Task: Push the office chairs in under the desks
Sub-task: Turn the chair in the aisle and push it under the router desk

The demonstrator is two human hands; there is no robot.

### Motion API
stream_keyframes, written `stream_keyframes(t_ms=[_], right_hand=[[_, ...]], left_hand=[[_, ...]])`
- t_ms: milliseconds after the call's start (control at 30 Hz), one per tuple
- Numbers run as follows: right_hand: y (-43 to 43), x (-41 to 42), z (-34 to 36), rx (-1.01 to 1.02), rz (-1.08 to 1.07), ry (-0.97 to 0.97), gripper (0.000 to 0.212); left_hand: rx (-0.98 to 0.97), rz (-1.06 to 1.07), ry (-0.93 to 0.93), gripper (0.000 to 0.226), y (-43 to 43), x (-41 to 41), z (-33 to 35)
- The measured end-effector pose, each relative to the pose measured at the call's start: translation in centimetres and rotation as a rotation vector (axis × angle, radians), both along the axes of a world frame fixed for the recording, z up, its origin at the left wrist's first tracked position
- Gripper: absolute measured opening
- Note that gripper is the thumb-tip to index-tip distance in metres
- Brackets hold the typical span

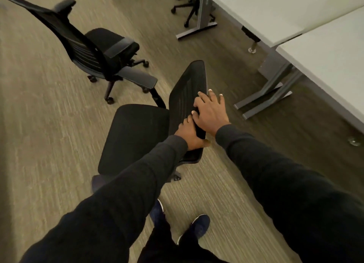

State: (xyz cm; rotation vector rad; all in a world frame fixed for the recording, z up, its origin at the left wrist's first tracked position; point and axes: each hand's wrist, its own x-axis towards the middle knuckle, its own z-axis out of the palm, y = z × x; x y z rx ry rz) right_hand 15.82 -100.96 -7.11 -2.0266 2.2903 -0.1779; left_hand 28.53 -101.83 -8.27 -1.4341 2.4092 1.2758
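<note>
A person in dark blue shoes and black sleeves stands on striped carpet, both arms stretched out to the near chair. This black office chair stands in the open aisle, just beside the grey legs of a white desk but not under it, its seat turned away from the desk. The left hand grips the top edge of the chair's backrest, thumb hooked round one face and fingers round the other. The right hand lies flat on the same edge just beyond, right next to the left hand, its fingers straight and spread. Farther off to the left, a second chair with grey armrests stands out in the open, well apart from the desks. At the far end, the wheeled base of a third chair shows beneath another white desk.
</note>
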Motion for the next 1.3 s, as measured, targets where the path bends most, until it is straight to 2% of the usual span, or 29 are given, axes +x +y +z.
stream_keyframes(t_ms=[300,467,833,900,1000,1067,1200,1300], right_hand=[[8.1,-5.6,0.6,-0.036,-0.274,0.039,0.031],[12.4,-6.8,0.8,-0.001,-0.455,0.115,0.037],[19.4,-3.4,-0.3,0.036,-0.817,0.145,0.033],[19.8,-2.5,-0.3,0.064,-0.857,0.167,0.037],[20.1,-1.4,0.0,0.112,-0.914,0.172,0.044],[20.2,-0.7,0.2,0.131,-0.941,0.167,0.048],[20.6,0.6,0.3,0.127,-0.946,0.158,0.048],[20.7,1.0,0.4,0.16,-0.937,0.101,0.048]], left_hand=[[0.018,-0.344,-0.03,0.123,4.9,-5.4,0.1],[0.021,-0.568,-0.032,0.125,7.0,-6.6,-0.2],[-0.006,-1.047,-0.045,0.111,7.5,-5.0,-0.8],[-0.024,-1.089,-0.044,0.104,6.9,-4.6,-0.7],[-0.047,-1.123,-0.062,0.077,6.3,-4.4,-0.4],[-0.071,-1.155,-0.071,0.068,6.1,-4.4,-0.2],[-0.139,-1.202,-0.094,0.076,5.3,-3.9,0.0],[-0.282,-1.251,-0.092,0.082,4.7,-3.1,-0.1]])
